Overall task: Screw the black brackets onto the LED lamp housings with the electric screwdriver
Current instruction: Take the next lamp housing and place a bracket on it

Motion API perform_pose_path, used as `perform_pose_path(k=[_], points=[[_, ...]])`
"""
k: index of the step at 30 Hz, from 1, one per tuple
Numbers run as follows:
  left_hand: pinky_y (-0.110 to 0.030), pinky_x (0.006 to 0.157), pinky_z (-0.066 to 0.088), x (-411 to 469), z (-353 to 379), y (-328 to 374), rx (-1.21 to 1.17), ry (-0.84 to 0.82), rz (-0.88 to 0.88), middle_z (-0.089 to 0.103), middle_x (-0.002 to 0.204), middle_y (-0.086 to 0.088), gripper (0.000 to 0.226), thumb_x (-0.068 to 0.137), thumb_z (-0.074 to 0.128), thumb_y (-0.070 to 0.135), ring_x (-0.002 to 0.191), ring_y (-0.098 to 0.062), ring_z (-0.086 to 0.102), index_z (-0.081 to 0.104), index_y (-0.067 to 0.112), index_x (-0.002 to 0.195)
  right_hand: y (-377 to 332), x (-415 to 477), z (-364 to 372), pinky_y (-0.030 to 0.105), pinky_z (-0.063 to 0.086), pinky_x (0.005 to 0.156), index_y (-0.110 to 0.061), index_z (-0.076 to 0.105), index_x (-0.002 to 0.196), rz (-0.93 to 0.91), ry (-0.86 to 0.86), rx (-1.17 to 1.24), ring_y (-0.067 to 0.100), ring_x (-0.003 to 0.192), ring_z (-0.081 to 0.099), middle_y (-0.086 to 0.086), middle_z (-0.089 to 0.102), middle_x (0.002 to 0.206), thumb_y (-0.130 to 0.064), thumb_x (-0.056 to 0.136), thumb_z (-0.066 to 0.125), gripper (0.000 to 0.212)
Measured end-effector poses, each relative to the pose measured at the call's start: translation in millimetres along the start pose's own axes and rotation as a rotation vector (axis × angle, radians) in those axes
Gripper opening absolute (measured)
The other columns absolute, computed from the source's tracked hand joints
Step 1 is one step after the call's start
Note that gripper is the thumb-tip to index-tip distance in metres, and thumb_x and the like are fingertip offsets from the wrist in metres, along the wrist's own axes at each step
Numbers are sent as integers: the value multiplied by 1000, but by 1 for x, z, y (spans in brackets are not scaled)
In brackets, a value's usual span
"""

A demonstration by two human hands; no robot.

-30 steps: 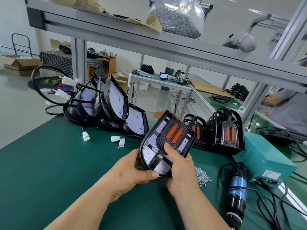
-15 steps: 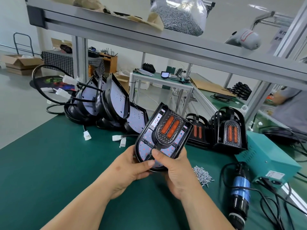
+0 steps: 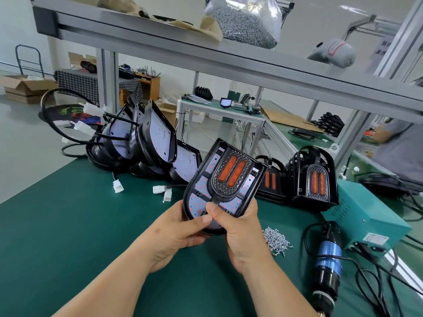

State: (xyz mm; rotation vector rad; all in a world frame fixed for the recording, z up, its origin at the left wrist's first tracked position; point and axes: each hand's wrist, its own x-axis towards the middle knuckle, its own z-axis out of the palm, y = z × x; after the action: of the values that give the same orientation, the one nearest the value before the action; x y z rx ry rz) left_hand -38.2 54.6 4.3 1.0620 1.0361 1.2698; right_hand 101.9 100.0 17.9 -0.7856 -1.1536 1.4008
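Both hands hold one LED lamp housing tilted up over the green table. A black bracket with two orange lenses lies on its white LED board. My left hand grips the rounded lower edge, thumb on the board. From the right, my right hand holds the lower side, its thumb pressing the bracket's stem. The electric screwdriver, blue and black, lies on the table at the right, untouched. A small heap of screws lies between it and my right hand.
Bare housings with cables and white plugs are stacked at the back left. Housings with brackets stand at the back right. A teal power box with cables sits far right. An overhead shelf carries a screw bag. A person works beyond.
The housing has moved slightly left and tilted more upright. My right thumb has slid down from the bracket's middle to its stem near the lower edge.
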Motion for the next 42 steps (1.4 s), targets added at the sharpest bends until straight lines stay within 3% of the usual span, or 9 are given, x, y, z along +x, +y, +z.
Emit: perform_pose_path(k=[6, 12, 16, 19, 23, 30, 36, 39, 42], points=[[-20, 69, 55, -1, -2, 3, 85, 28, 4, 75, 108, 3, 54, 71, 75, 40, 92, -14, 73, 57, 24, 119, -10, 3, 2, 57, 48, 102, -10, 58, 127, 83, 54, 135, 35, 111, 67, 12, 72, 117, -30, 76, 75, 58], [-20, 68, 54, -4, -3, 7, 252, -68, -68, 76, 102, 5, 70, 53, 80, 60, 87, -12, 73, 61, 28, 112, -16, 7, -8, 51, 57, 90, -10, 71, 110, 85, 168, 173, 32, 97, 73, 13, 76, 105, -27, 73, 75, 41], [-46, 99, 52, -3, -3, 13, 233, 84, 20, 75, 109, -5, 84, 48, 74, 81, 109, -28, 68, 69, 22, 108, -16, 5, -4, 48, 57, 90, -8, 71, 109, 79, 130, 132, 33, 97, 73, 14, 76, 104, -23, 71, 76, 41], [-41, 96, 53, -1, -3, 18, 25, 139, 75, 74, 112, -10, 62, 69, 82, 56, 107, -29, 70, 69, 14, 113, -14, 0, 2, 44, 58, 88, -3, 67, 117, 98, 63, 78, 32, 98, 73, 15, 75, 105, -20, 72, 77, 49], [-35, 77, 61, -2, -4, 21, -138, 80, 59, 75, 107, -15, 32, 70, 78, 23, 97, -32, 73, 76, 16, 101, -11, -8, 9, 37, 61, 82, -1, 64, 118, 106, -24, 30, 32, 98, 72, 16, 75, 105, -5, 84, 73, 35], [-37, 76, 61, 0, -4, 22, -150, 83, 96, 75, 107, -18, 26, 73, 77, 17, 97, -34, 73, 77, 16, 98, -13, -8, 9, 35, 61, 82, -4, 67, 110, 57, -63, -22, 31, 98, 73, 13, 76, 102, -6, 86, 71, 24], [-36, 76, 61, 0, -4, 21, -150, 68, 64, 75, 105, -18, 26, 71, 81, 13, 95, -34, 73, 76, 16, 97, -15, -5, 7, 46, 58, 89, -8, 71, 111, 181, 1, -52, 30, 94, 74, 11, 77, 100, -50, 71, 74, 58], [-40, 81, 60, -1, -5, 21, -128, 55, 10, 74, 107, -20, 49, 64, 87, 15, 96, -37, 73, 69, 8, 109, -14, -2, 3, 46, 61, 81, -4, 70, 109, 219, 37, -63, 32, 87, 75, 14, 77, 95, -47, 75, 76, 55], [-42, 81, 60, -1, -7, 20, -146, 42, -44, 74, 107, -22, 38, 69, 81, 12, 96, -38, 72, 71, 8, 106, -13, -3, 2, 47, 61, 79, -5, 70, 107, 237, 34, -68, 33, 86, 75, 14, 77, 94, -40, 83, 74, 42]])
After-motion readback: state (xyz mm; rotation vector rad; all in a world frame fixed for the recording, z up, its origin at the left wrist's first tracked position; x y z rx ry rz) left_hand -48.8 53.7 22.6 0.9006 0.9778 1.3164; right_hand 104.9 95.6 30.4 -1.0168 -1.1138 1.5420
